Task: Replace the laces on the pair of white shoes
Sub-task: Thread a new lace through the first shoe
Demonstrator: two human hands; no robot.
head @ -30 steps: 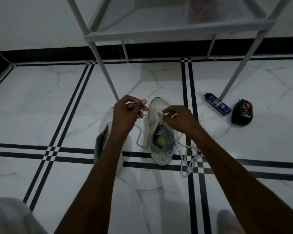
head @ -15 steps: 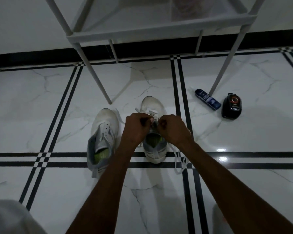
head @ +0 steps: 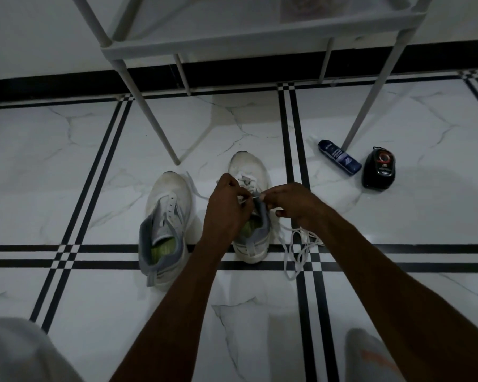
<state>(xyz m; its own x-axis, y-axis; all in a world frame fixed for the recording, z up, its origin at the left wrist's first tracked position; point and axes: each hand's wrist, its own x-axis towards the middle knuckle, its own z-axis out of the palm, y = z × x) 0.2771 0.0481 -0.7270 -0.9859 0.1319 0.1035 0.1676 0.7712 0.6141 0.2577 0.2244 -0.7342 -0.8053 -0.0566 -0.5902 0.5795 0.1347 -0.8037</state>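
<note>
On the tiled floor, both hands, left hand [head: 226, 208] and right hand [head: 290, 201], pinch a lace [head: 298, 246] at the right shoe [head: 250, 213], partly threaded; the left shoe [head: 166, 224] looks unlaced.

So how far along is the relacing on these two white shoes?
Partly through. The left shoe stands without a lace, its eyelets bare. The right shoe is in hand: the left hand and right hand pinch the lace at its upper eyelets, lower rows already crossed. A loose lace trails on the floor beside it. Left: finish this shoe, then lace the other.
</note>
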